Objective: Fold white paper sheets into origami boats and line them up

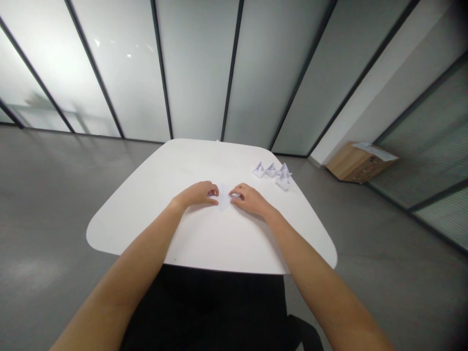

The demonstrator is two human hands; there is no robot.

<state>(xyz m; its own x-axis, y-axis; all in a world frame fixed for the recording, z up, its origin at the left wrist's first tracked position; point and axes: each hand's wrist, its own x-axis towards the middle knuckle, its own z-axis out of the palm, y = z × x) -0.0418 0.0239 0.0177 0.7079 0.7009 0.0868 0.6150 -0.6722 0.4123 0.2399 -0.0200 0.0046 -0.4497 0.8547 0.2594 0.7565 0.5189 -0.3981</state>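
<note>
A small piece of folded white paper (pixel 224 199) lies on the white table in front of me, one of its corners pointing toward me. My left hand (pixel 202 193) is closed on its left side, thumb and fingers curled around the edge. On the right side my right hand (pixel 249 200) pinches the opposite edge in the same way. The fingers partly cover both sides of the paper, so the exact folds there are hidden. Several folded paper boats (pixel 271 170) stand beyond my right hand, grouped close together near the table's right edge.
The white table (pixel 139 209) has rounded corners, and its near edge runs just in front of my lap. A wooden cabinet (pixel 353 163) stands on the grey floor at the right. Frosted glass panels (pixel 197 68) with dark frames rise behind the table.
</note>
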